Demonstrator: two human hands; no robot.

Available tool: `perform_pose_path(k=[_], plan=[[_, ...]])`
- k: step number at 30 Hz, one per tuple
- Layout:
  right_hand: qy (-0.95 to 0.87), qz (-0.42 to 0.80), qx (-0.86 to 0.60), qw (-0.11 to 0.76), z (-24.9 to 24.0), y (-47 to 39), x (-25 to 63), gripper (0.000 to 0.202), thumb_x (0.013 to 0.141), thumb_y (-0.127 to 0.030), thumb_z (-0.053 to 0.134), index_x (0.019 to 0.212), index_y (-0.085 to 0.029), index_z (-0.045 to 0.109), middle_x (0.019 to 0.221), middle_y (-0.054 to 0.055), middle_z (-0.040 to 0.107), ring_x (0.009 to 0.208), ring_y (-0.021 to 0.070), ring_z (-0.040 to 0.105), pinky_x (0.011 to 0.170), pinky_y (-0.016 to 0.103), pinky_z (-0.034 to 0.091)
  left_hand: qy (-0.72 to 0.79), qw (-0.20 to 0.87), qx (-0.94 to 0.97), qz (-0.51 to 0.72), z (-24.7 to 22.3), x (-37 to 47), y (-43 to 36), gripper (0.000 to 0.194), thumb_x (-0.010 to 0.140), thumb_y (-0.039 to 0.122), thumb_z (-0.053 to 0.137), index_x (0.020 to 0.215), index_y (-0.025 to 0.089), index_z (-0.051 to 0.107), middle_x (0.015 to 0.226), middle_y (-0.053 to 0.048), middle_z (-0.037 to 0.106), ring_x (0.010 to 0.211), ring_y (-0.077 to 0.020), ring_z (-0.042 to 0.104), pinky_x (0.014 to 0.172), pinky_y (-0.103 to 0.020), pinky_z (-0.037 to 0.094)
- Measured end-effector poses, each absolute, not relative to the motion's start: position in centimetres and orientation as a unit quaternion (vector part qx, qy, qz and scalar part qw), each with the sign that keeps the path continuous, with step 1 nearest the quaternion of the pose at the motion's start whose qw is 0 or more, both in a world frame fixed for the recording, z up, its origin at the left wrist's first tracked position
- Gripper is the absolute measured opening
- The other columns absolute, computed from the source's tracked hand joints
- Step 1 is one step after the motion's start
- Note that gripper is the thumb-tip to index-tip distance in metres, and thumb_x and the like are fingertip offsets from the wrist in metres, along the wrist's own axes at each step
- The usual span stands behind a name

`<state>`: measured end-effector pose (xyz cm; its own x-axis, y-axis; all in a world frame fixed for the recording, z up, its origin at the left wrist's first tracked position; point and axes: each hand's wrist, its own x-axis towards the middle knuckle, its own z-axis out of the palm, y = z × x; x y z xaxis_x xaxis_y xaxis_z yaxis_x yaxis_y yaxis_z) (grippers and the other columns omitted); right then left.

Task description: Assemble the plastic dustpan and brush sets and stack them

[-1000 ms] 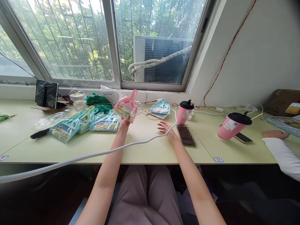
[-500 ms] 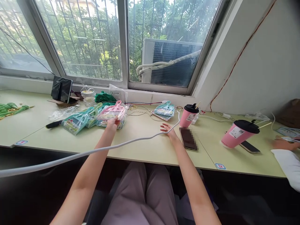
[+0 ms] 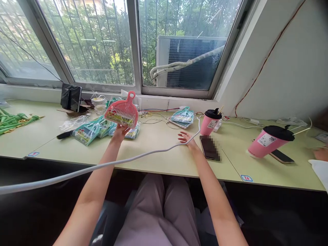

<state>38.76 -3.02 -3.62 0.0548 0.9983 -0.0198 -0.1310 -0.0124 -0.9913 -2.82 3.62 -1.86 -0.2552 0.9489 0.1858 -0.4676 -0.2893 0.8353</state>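
Note:
My left hand (image 3: 120, 133) grips the lower edge of a pink mini dustpan (image 3: 125, 108) in clear wrap, held tilted up above the table. A white-bristled brush and a printed card show inside the wrap. Under and beside it lie several wrapped green and blue dustpans (image 3: 87, 132) in an overlapping pile. My right hand (image 3: 186, 138) rests at the table with fingers apart and nothing in it, beside a white cable (image 3: 166, 149) and left of a dark phone (image 3: 210, 148). Beyond that hand sits a small stack of blue wrapped dustpans (image 3: 182, 117).
Pink lidded cups (image 3: 209, 124) stand on the right, one near a second phone (image 3: 282, 156). A black-handled object (image 3: 65, 135) and a tablet on a stand (image 3: 71, 97) are at left. The white cable crosses before me. Another person's sleeve (image 3: 317, 171) shows at far right.
My left hand has lifted the pink dustpan off the pile and tilted it upright. My right hand has stayed near the phone. The view has shifted slightly.

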Motion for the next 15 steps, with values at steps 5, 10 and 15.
perform_pose_path(k=[5, 10, 15], plan=[[-0.452, 0.521, -0.48, 0.542, -3.8, -3.0, 39.1, 0.025, 0.083, -0.028, 0.059, 0.108, -0.023, 0.063, 0.115, 0.007, 0.07, 0.084, 0.0151, 0.071, 0.072, 0.026, 0.056, 0.363, 0.425, 0.428, 0.711, -1.9, -3.8, 3.8, 0.044, 0.062, 0.013, 0.075, 0.1, 0.026, 0.056, 0.092, 0.001, 0.068, 0.092, -0.0166, 0.068, 0.083, -0.034, 0.058], [-0.475, 0.516, -0.477, 0.529, -4.4, -2.7, 38.9, 0.027, 0.084, -0.03, 0.059, 0.11, -0.023, 0.063, 0.116, 0.008, 0.069, 0.086, 0.0161, 0.07, 0.075, 0.028, 0.057, 0.375, 0.386, 0.492, 0.684, -1.3, -3.6, 2.6, 0.052, 0.059, 0.027, 0.081, 0.104, 0.024, 0.053, 0.1, -0.003, 0.069, 0.093, -0.0193, 0.068, 0.083, -0.037, 0.059], [-0.477, 0.548, -0.409, 0.552, -3.4, -0.5, 33.2, 0.048, 0.082, -0.046, 0.064, 0.125, -0.027, 0.055, 0.132, 0.009, 0.061, 0.114, 0.0232, 0.061, 0.084, 0.039, 0.057, 0.374, 0.424, 0.538, 0.625, -1.7, 0.3, 2.0, 0.06, 0.054, 0.038, 0.085, 0.103, 0.021, 0.055, 0.098, -0.005, 0.07, 0.087, -0.0213, 0.068, 0.08, -0.04, 0.059]])
